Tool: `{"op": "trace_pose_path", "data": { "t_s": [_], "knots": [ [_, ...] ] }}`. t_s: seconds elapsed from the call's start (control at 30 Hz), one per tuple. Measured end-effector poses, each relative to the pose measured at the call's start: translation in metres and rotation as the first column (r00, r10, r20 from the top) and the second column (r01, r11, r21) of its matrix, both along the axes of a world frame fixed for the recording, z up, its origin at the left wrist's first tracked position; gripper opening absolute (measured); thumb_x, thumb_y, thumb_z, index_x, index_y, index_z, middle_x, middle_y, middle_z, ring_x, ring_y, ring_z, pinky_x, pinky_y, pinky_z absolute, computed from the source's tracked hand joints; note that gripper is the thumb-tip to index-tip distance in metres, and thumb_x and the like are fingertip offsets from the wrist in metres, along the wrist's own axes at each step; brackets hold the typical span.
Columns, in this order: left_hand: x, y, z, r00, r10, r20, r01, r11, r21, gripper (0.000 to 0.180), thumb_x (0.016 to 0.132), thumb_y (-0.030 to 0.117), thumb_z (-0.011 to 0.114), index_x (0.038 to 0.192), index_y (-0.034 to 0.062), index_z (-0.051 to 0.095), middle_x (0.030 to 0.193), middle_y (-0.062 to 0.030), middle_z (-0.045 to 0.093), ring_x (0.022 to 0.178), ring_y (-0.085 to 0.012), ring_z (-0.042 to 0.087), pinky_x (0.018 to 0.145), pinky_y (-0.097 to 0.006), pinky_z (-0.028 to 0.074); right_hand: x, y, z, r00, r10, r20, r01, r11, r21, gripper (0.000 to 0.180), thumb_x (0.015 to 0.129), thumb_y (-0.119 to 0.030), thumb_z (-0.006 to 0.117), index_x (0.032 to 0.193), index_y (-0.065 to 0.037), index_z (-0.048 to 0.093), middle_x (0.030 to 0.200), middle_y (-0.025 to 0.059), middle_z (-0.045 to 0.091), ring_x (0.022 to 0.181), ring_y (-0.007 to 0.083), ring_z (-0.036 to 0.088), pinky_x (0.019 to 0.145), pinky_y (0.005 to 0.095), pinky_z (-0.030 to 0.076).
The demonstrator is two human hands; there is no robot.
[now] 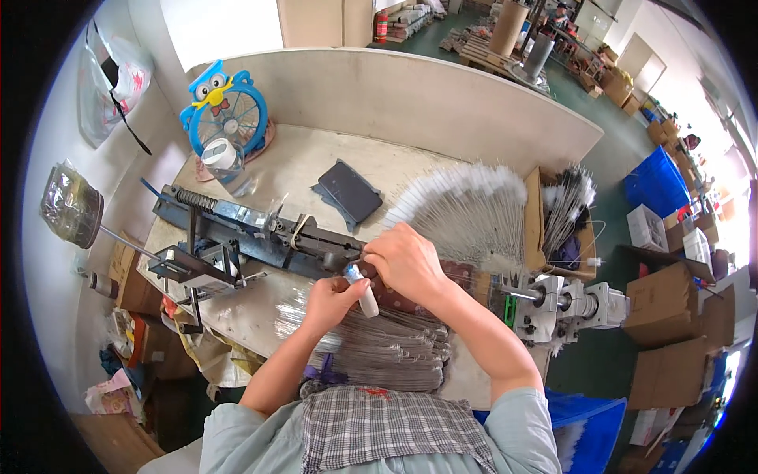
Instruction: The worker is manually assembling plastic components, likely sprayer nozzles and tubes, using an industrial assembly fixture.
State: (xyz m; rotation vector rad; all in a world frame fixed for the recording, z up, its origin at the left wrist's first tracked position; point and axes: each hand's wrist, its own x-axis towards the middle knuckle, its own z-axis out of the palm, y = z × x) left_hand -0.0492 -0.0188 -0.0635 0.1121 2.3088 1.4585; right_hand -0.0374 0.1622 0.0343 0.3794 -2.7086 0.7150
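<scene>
My left hand is closed round a small white bottle with a blue tip, tilted with the tip toward the machine. Beside it my right hand has its fingers bent together at the near end of the long dark metal machine; what they grip, if anything, is hidden. Below both hands lies a thick bundle of thin wire-stemmed brushes. More wire stems with white bristle ends fan out beyond my right hand.
A dark flat pad, a clear jar with a white lid and a blue bird-shaped fan stand farther back. At right are a cardboard box of brushes and a metal clamp mechanism. A low partition bounds the table.
</scene>
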Motion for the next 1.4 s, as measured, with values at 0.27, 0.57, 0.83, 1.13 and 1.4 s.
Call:
{"op": "trace_pose_path", "data": {
  "t_s": [0.27, 0.57, 0.83, 1.13, 1.4],
  "knots": [
    [0.026, 0.043, 0.019, 0.925, 0.12, 0.361, -0.354, 0.619, 0.701, 0.017, 0.081, 0.013, 0.062, 0.088, 0.0015, 0.052, 0.073, -0.0072, 0.06, 0.056, -0.0134, 0.056, 0.052, -0.028, 0.047, 0.067, 0.031, -0.02, 0.999, -0.017, 0.03, 0.021, 0.987, -0.16, 0.013, 0.081, -0.015, 0.064, 0.089, -0.005, 0.065, 0.081, 0.0107, 0.064, 0.07, 0.031, 0.061, 0.06, 0.0371, 0.051],
    [0.001, -0.001, 0.011, 0.984, -0.154, -0.085, 0.157, 0.987, 0.025, 0.022, 0.081, 0.016, 0.066, 0.09, 0.0004, 0.054, 0.076, -0.0065, 0.06, 0.067, -0.0124, 0.058, 0.059, -0.029, 0.048, 0.028, 0.014, -0.081, 0.993, 0.005, 0.116, 0.003, 0.998, -0.063, 0.027, 0.081, -0.023, 0.063, 0.1, -0.005, 0.058, 0.089, 0.0112, 0.06, 0.082, 0.0298, 0.06, 0.066, 0.0378, 0.05],
    [-0.007, -0.142, -0.003, 0.746, 0.378, 0.548, -0.661, 0.517, 0.544, 0.027, 0.086, 0.032, 0.065, 0.094, 0.0068, 0.058, 0.078, -0.001, 0.059, 0.067, -0.0094, 0.057, 0.06, -0.022, 0.047, 0.052, 0.026, -0.047, 0.988, 0.059, 0.14, -0.043, 0.992, -0.114, 0.019, 0.079, -0.014, 0.064, 0.094, -0.004, 0.059, 0.087, 0.0129, 0.056, 0.078, 0.033, 0.059, 0.066, 0.0403, 0.049],
    [-0.016, -0.159, -0.013, 0.66, 0.431, 0.615, -0.751, 0.407, 0.52, 0.016, 0.085, 0.029, 0.064, 0.085, 0.0125, 0.063, 0.071, 0.0048, 0.058, 0.065, -0.0088, 0.054, 0.062, -0.026, 0.047, 0.054, 0.024, -0.023, 0.963, 0.15, 0.222, -0.109, 0.976, -0.187, 0.015, 0.077, -0.01, 0.065, 0.091, -0.003, 0.063, 0.084, 0.0132, 0.058, 0.079, 0.0336, 0.058, 0.069, 0.0397, 0.048],
    [0.03, -0.04, 0.024, 0.909, 0.302, 0.288, -0.416, 0.619, 0.666, 0.011, 0.08, 0.014, 0.063, 0.076, 0.0029, 0.063, 0.068, -0.0049, 0.058, 0.06, -0.0119, 0.053, 0.056, -0.025, 0.042, 0.054, 0.048, 0.012, 0.998, 0.02, 0.063, -0.008, 0.981, -0.192, 0.015, 0.078, -0.01, 0.063, 0.091, -0.003, 0.064, 0.089, 0.0132, 0.062, 0.082, 0.0312, 0.059, 0.07, 0.0384, 0.048]
  ]
}}
